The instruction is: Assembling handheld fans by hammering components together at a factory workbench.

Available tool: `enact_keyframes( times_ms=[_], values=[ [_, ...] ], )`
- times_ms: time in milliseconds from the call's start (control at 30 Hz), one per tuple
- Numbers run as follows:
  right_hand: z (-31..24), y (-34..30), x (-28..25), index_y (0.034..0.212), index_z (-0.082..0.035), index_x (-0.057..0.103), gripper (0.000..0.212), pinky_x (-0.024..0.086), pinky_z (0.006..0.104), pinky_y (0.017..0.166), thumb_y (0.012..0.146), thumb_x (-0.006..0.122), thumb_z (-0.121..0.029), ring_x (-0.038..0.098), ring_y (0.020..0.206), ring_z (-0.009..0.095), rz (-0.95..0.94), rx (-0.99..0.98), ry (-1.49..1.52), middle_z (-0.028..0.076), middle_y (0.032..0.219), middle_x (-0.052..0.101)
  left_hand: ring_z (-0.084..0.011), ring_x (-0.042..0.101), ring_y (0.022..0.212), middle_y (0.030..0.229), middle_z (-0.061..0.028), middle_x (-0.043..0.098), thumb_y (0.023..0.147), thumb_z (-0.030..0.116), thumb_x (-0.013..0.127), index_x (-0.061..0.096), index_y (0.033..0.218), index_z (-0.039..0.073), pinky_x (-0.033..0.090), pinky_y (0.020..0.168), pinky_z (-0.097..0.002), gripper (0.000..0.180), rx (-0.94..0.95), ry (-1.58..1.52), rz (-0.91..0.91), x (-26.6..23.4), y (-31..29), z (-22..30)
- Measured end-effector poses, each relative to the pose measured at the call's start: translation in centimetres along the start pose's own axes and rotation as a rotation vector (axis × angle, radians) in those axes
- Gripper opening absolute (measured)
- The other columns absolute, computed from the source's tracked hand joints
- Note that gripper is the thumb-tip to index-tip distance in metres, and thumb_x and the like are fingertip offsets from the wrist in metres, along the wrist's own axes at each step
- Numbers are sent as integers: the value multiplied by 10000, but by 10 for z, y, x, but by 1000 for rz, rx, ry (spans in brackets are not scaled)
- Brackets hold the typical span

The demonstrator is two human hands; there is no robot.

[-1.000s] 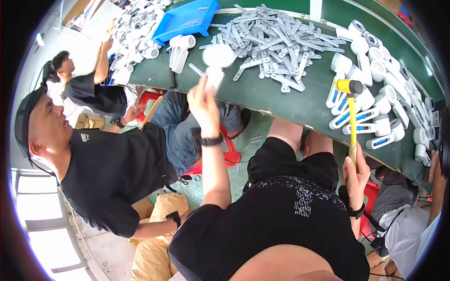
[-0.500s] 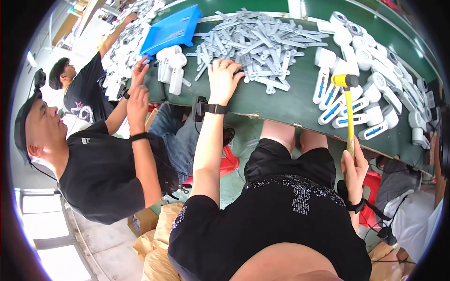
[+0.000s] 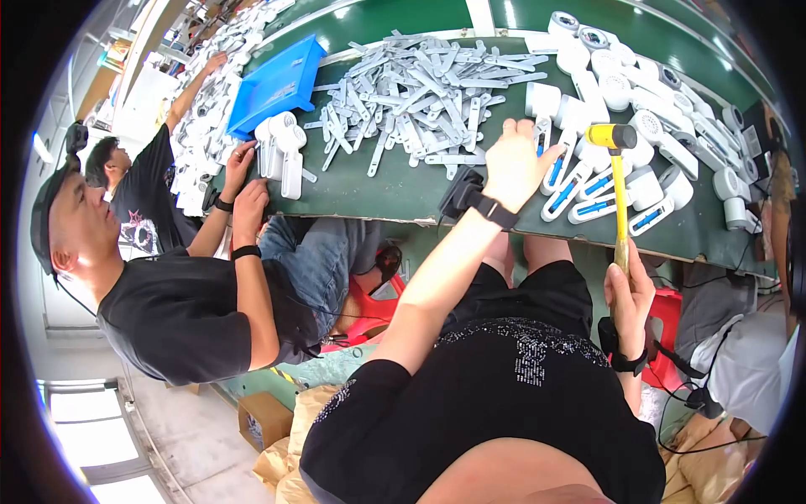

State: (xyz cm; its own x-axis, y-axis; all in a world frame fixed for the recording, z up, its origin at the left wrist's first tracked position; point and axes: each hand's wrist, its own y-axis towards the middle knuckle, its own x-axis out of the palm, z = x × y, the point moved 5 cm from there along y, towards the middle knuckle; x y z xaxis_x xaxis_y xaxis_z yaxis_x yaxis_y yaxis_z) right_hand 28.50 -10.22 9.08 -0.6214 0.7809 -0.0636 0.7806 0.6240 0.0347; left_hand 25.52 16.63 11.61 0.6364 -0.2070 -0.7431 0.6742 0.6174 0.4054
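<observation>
Holding a yellow hammer [image 3: 620, 181] tight in our right hand [image 3: 628, 290].
Our left hand [image 3: 514, 164] presses a white part [image 3: 544, 134] on the green table [image 3: 403, 189]; grey strips [image 3: 420, 92] lie beside.

Left hand [image 3: 514, 164] moved right onto white housings [image 3: 561, 168].

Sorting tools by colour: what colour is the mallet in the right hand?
Yellow head and shaft on the mallet, gripped by the right hand; head view.
</observation>
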Motion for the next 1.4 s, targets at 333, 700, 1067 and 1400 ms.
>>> enact_keyframes(
  times_ms=[333,700,1067,1400],
  values=[
    [-14,-4,16,1408,-8,439,491,303,176,476,929,545,-30,386,533,19,-107,19,-46,-53,691,465,-349,639,817,918,-160,611,771,332,716,656,952,54,527,724,-421,337,-21,-17,-133,-41,-25,-39],
    [-11,-4,31,1396,-2,456,501,305,176,482,909,569,-25,392,538,15,-220,64,-68,-56,685,473,-279,554,847,911,-115,530,857,145,656,666,1113,12,487,719,-369,289,0,161,204,-81,-61,-31],
    [-12,-1,24,1390,-2,465,500,308,178,491,902,575,-27,394,546,17,-212,50,-92,-57,696,486,-259,548,845,891,-94,535,866,143,643,684,1106,48,478,722,-363,261,-3,117,207,-76,-61,-43],
    [-14,2,32,1391,-4,465,502,298,175,493,902,577,-24,373,551,9,-235,65,-80,-72,681,455,-265,555,822,863,-84,535,853,156,661,697,1086,71,478,725,-367,250,-5,232,216,-81,-61,-43]
  ],
)
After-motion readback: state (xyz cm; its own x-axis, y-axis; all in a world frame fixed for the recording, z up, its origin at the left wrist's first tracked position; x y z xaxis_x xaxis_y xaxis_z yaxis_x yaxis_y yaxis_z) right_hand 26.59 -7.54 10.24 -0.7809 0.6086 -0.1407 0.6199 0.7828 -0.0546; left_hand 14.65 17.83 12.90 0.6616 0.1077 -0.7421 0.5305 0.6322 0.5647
